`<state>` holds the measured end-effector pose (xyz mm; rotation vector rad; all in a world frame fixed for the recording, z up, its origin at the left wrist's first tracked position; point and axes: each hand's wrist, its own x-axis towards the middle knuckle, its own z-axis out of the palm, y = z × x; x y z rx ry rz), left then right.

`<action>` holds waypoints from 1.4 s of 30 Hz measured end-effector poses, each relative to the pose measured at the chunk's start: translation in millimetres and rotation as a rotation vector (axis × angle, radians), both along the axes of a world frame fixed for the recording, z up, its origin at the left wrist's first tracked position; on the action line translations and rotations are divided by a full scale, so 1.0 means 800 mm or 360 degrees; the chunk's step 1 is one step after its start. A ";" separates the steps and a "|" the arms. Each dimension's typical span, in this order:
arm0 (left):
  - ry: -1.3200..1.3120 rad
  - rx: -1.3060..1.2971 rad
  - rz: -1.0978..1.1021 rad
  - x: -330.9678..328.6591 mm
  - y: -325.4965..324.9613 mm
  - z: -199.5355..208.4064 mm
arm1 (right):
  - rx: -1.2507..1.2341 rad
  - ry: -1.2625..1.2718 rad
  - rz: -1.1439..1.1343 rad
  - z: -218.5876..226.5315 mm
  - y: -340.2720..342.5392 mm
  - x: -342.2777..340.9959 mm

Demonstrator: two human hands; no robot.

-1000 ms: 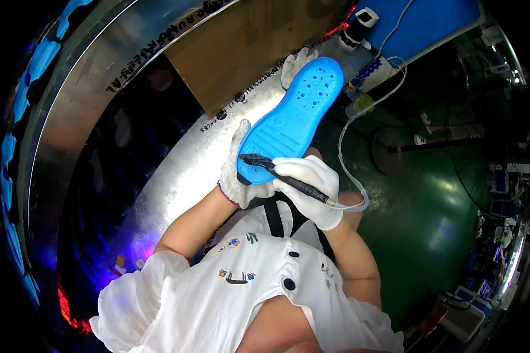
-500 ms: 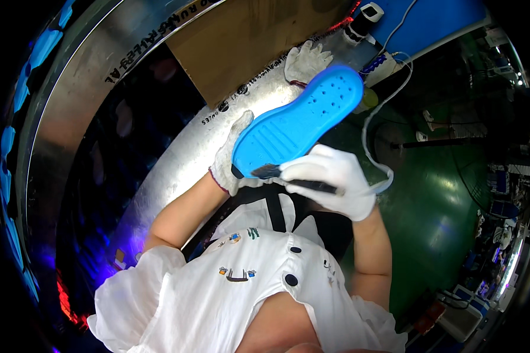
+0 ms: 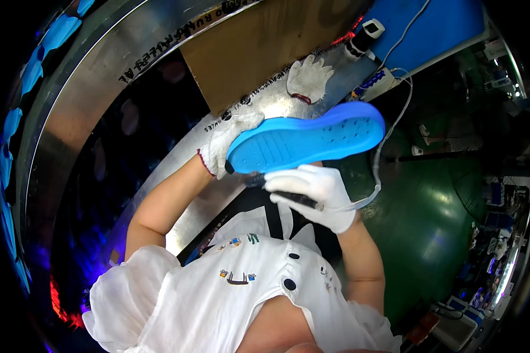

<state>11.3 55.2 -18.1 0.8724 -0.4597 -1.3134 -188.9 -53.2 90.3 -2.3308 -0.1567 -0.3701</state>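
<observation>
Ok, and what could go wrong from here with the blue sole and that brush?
The left hand grips the blue sole near its heel only, so the far end might tip or twist if pushed.

The pale tube trailing from the right hand passes close to the toe end in this view; it could snag or rub there.

The dark brush points toward the sole's near edge, so a slip might smear the rim or the left glove.

Black capitals (image 3: 174, 40) stand on the metal rim (image 3: 94, 88), and smaller black lettering (image 3: 217, 123) runs along the shiny metal bench (image 3: 277, 106)
</observation>
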 end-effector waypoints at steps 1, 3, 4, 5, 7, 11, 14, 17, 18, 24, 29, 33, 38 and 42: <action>-0.0135 -0.0015 0.0025 0.001 0.000 0.005 | 0.0140 0.0024 0.0035 0.005 -0.001 -0.001; 0.0217 0.0105 -0.0083 -0.007 -0.005 0.041 | 0.0308 -0.0054 -0.0088 -0.004 -0.009 0.001; 0.0550 0.0225 -0.0188 -0.010 -0.008 0.047 | 0.0474 -0.0151 -0.0207 -0.010 -0.013 0.001; 0.0466 0.0223 -0.0194 -0.002 -0.006 0.035 | 0.0321 -0.0146 -0.0143 -0.012 -0.013 0.002; 0.0231 0.0149 -0.0168 0.008 -0.002 0.020 | -0.0032 -0.0058 -0.0040 0.003 -0.004 -0.002; 0.0090 0.0193 -0.0183 0.007 0.002 0.042 | -0.0099 -0.0007 -0.0076 0.016 -0.014 -0.009; -0.0148 0.0222 -0.0168 0.012 0.003 0.052 | -0.0146 -0.0110 -0.0106 0.013 -0.014 -0.015; -0.0317 0.0250 -0.0078 0.005 0.006 0.076 | -0.0328 -0.0069 -0.0044 0.030 -0.006 -0.019; -0.0318 0.0244 -0.0084 0.005 0.007 0.088 | -0.0224 -0.0211 -0.0120 0.025 -0.013 -0.019; -0.0280 0.0202 -0.0179 0.009 0.011 0.103 | -0.0526 -0.0085 -0.0100 0.040 -0.010 -0.028; -0.0134 0.0104 -0.0266 0.006 0.014 0.123 | -0.0446 -0.0205 -0.0187 0.038 -0.028 -0.027; -0.0288 0.0263 -0.0142 0.005 0.016 0.120 | -0.0516 -0.0256 -0.0205 0.049 -0.026 -0.031; -0.0345 0.0254 -0.0001 0.023 0.019 0.096 | -0.0608 -0.0239 -0.0087 0.053 -0.035 -0.037; -0.0041 0.0130 -0.0187 0.021 0.021 0.115 | -0.0473 -0.0374 -0.0285 0.053 -0.050 -0.025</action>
